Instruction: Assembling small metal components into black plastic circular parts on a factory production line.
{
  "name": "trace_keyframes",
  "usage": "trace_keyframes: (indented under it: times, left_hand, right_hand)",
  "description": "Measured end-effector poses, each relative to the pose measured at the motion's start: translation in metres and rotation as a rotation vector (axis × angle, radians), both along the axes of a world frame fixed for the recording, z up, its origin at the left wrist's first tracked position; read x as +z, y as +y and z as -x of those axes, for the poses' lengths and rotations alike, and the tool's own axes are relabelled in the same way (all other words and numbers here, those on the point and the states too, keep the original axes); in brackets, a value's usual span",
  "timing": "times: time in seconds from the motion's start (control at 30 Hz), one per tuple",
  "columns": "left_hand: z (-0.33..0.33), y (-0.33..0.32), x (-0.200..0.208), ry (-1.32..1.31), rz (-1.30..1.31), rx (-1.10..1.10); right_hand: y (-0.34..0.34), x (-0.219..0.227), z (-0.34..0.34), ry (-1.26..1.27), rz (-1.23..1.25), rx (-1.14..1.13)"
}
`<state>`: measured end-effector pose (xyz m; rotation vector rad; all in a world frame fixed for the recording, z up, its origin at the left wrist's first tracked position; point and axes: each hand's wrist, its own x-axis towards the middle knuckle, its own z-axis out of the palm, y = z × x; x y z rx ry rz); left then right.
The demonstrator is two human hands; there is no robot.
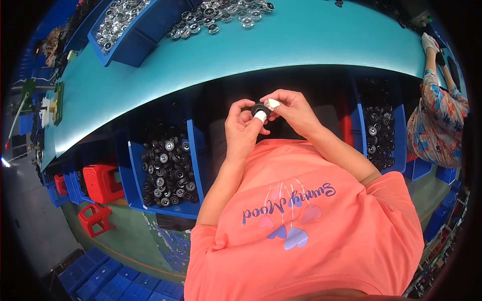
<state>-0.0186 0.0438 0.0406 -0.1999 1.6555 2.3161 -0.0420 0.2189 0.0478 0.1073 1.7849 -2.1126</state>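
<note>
Nearest the camera, the view is being filled from below by a coral shirt (321, 256), with lettering and hanging heart shapes being displayed upside down across its front. Beyond it, a black ring-shaped piece (259, 109) is being held in front of the body, just short of the edge of the teal tabletop (301, 47). It is being pinched from one side by the left hand (242, 128), whose fingers are being kept curled and whose thumb is being covered by a white wrap (260, 116). From the other side it is being gripped by the right hand (295, 111), narrowed around it, with another white wrap (271, 104) being worn.

The space around the hands is being hemmed in by a left blue bin (195, 163), in which black wheels (168, 173) are being heaped, and by a right blue bin (400, 138), in which black round parts (380, 130) are being kept. Their far ends are being overhung by the tabletop. On it, clear round pieces (213, 28) are being spread beside a tilted-looking blue tray (131, 50). To the left, floor space is being taken up by red stools (103, 183); at the far right, a patterned garment (434, 133) is being worn by a co-worker.
</note>
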Motion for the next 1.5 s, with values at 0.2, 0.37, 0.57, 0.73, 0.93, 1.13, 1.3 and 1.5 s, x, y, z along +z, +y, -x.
trace_keyframes:
  times: [0.2,0.37,0.57,0.73,0.93,1.13,1.3,1.5]
  left_hand:
    - [-0.002,0.005,-0.004,0.030,-0.154,-0.026]
    - [-0.001,0.005,-0.001,0.083,-0.139,-0.038]
    - [-0.005,-0.075,0.016,0.151,0.447,0.167]
    - [-0.055,-0.231,0.002,0.000,1.678,0.252]
    - [-0.050,-0.186,0.022,0.118,1.212,0.340]
    - [-0.011,-0.065,0.038,0.337,0.824,0.006]
    - [0.009,-0.017,0.040,0.336,0.360,-0.187]
    - [0.025,0.028,0.045,-0.114,-0.619,-0.072]
  right_hand:
    - [0.003,-0.001,0.005,-0.079,0.122,-0.013]
    - [0.007,0.008,0.005,0.008,0.009,-0.039]
    - [0.063,0.068,0.041,0.713,-0.481,-0.328]
    - [0.146,0.095,0.137,0.787,-1.002,-0.366]
    - [0.181,0.064,0.236,0.539,-1.617,-0.317]
    - [0.203,0.053,0.243,0.608,-1.566,-0.298]
    - [0.131,0.091,0.155,0.679,-0.875,-0.079]
    - [0.022,0.096,0.033,0.871,-0.567,0.370]
